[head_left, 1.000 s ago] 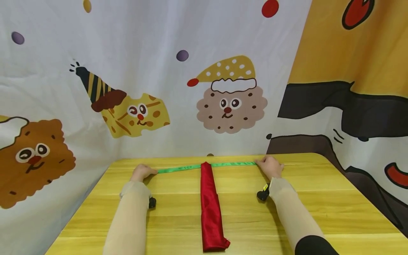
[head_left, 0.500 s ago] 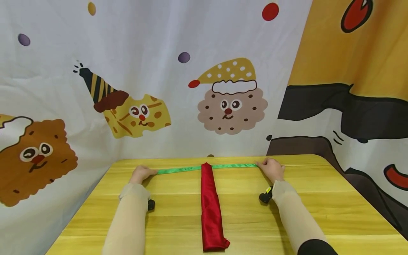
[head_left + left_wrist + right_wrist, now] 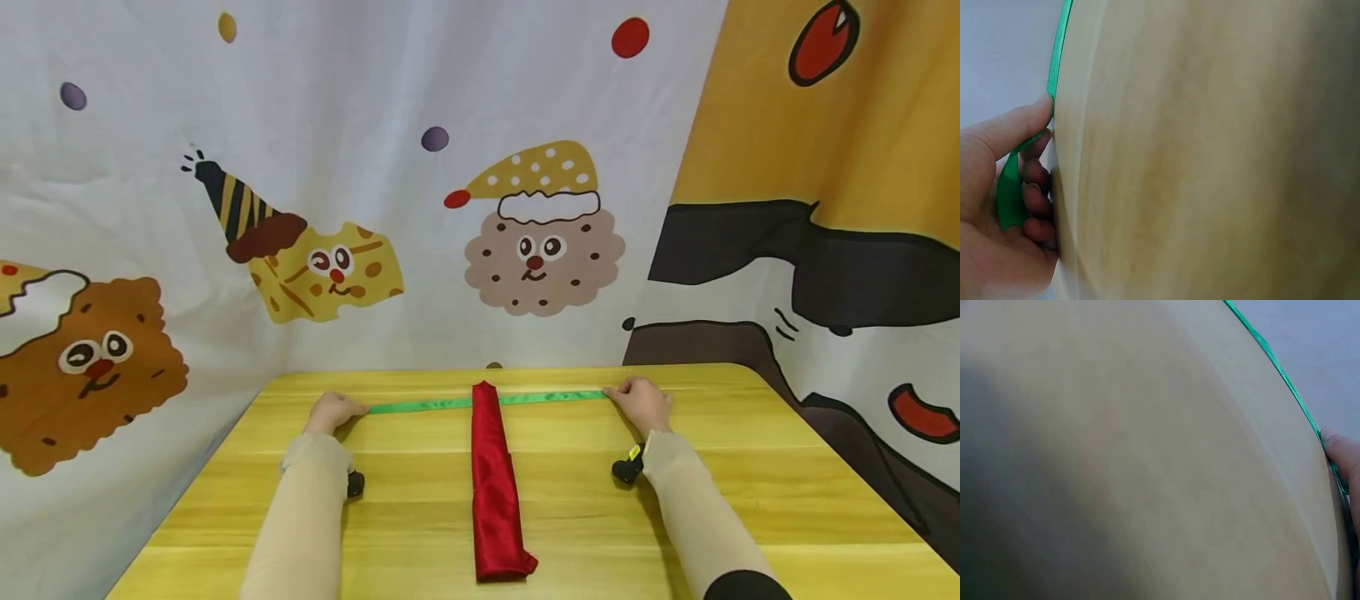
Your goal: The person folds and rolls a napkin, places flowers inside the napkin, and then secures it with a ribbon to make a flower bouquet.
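Pinching a green ribbon (image 3: pixel 420 406) between thumb and fingers, left hand (image 3: pixel 333 412) and right hand (image 3: pixel 642 405) are flanking the red cloth (image 3: pixel 497 492).

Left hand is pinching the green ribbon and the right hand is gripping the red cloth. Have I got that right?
Not quite: the right hand pinches the green ribbon, not the red cloth, which lies between the hands, touched by neither. The head view shows this. The left hand does pinch the ribbon, as you say.

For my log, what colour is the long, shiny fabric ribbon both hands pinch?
The ribbon is green, clearest in the left wrist view.
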Action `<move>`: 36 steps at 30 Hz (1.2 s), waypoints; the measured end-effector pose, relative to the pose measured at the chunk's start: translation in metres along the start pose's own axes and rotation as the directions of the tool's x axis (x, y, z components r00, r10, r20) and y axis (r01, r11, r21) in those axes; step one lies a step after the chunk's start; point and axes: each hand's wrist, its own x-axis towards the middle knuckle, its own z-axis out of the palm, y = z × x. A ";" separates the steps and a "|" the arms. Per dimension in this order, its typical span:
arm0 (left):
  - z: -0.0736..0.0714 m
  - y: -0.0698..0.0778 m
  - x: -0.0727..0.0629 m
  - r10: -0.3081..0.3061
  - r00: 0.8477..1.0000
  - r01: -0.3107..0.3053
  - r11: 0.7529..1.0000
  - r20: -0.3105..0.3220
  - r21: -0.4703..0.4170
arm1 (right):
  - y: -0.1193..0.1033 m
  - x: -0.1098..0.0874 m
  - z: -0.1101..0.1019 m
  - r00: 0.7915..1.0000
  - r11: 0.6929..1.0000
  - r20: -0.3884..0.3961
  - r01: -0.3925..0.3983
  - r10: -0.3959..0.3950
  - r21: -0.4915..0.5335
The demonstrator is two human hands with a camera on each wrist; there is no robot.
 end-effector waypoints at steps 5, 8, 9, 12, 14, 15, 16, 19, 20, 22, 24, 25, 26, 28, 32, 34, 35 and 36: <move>-0.001 -0.004 -0.004 0.001 1.000 -0.001 1.000 0.015 -0.004 | 0.002 -0.007 -0.001 1.000 1.000 0.006 0.001 -0.001 0.008; -0.001 -0.005 -0.005 -0.002 1.000 0.002 1.000 0.029 -0.017 | 0.004 -0.010 -0.001 1.000 1.000 0.004 0.002 -0.002 0.016; -0.001 -0.006 -0.005 0.002 1.000 -0.001 1.000 0.028 -0.024 | 0.005 -0.011 -0.001 1.000 1.000 0.003 0.003 -0.003 0.018; -0.002 -0.010 -0.005 0.015 1.000 -0.014 0.999 0.024 -0.035 | 0.007 -0.013 0.000 1.000 1.000 0.004 0.002 -0.003 0.022; -0.003 -0.012 -0.005 0.024 1.000 -0.023 0.999 0.015 -0.031 | 0.007 -0.014 0.000 1.000 1.000 0.005 0.005 -0.005 0.023; -0.004 -0.012 -0.005 0.024 1.000 -0.024 0.999 0.019 -0.026 | 0.007 -0.015 -0.001 1.000 1.000 0.006 0.008 -0.008 0.023; -0.004 -0.011 -0.006 0.019 1.000 -0.019 1.000 0.022 -0.025 | 0.006 -0.016 -0.001 1.000 1.000 0.007 0.012 -0.012 0.021; -0.005 -0.011 -0.010 0.009 1.000 -0.008 0.999 0.028 -0.032 | 0.007 -0.018 -0.004 1.000 0.999 0.006 0.030 -0.030 0.013; -0.005 -0.011 -0.011 0.005 1.000 -0.004 0.999 0.031 -0.036 | 0.007 -0.019 -0.004 0.999 0.999 0.006 0.036 -0.036 0.009; -0.006 -0.011 -0.013 0.002 0.999 -0.001 0.999 0.038 -0.045 | 0.008 -0.021 -0.007 0.999 0.999 0.005 0.044 -0.044 0.002; -0.006 -0.012 -0.014 0.009 0.999 -0.007 0.999 0.037 -0.046 | 0.008 -0.023 -0.009 0.999 0.999 0.001 0.049 -0.049 -0.003; -0.006 -0.012 -0.016 0.013 0.999 -0.012 0.999 0.037 -0.047 | 0.008 -0.024 -0.010 0.998 0.998 0.000 0.056 -0.056 -0.002; -0.006 -0.012 -0.017 0.017 0.999 -0.015 0.999 0.039 -0.050 | 0.008 -0.025 -0.011 0.998 0.998 -0.002 0.060 -0.060 -0.001; -0.006 -0.013 -0.019 0.021 0.999 -0.019 0.998 0.035 -0.055 | 0.007 -0.027 -0.012 0.998 0.998 -0.002 0.068 -0.068 0.002; -0.007 -0.013 -0.026 0.019 0.999 -0.017 0.998 0.038 -0.059 | 0.006 -0.032 -0.015 0.997 0.997 0.018 0.072 -0.072 0.017; -0.008 -0.011 -0.029 0.009 0.998 -0.005 0.997 0.055 -0.074 | 0.005 -0.034 -0.017 0.997 0.998 0.030 0.064 -0.065 0.022; -0.009 -0.011 -0.030 0.005 0.998 0.000 0.997 0.060 -0.078 | 0.005 -0.034 -0.018 0.997 0.998 0.033 0.063 -0.063 0.020; -0.010 -0.010 -0.031 0.001 0.998 0.004 0.997 0.064 -0.082 | 0.005 -0.035 -0.020 0.997 0.998 0.035 0.063 -0.063 0.016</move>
